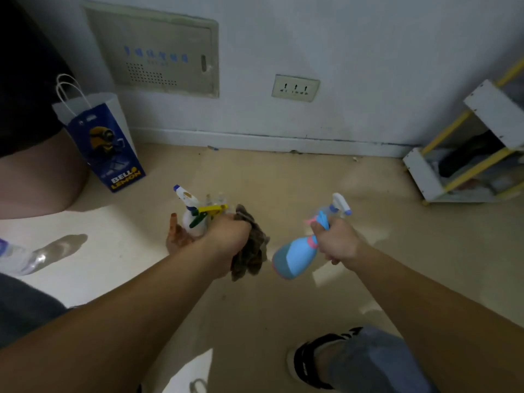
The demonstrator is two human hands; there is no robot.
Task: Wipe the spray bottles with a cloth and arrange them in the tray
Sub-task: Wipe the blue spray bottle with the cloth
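Observation:
My left hand (226,239) grips a brown cloth (251,245) that hangs down from my fist over the floor. My right hand (337,242) holds a light blue spray bottle (295,256) by its neck, tilted with its base toward the left and its white nozzle up. Just beyond my left hand stand a white spray bottle with a blue and white head (188,211) and one with a yellow and green trigger (211,211), partly hidden by my hand. A brownish tray (177,239) seems to lie under them, mostly hidden.
A blue paper bag (105,143) stands at the left by the wall. A clear plastic bottle (19,256) lies at the far left. A white and yellow shelf (467,154) stands at the right. My shoe (312,361) is at the bottom.

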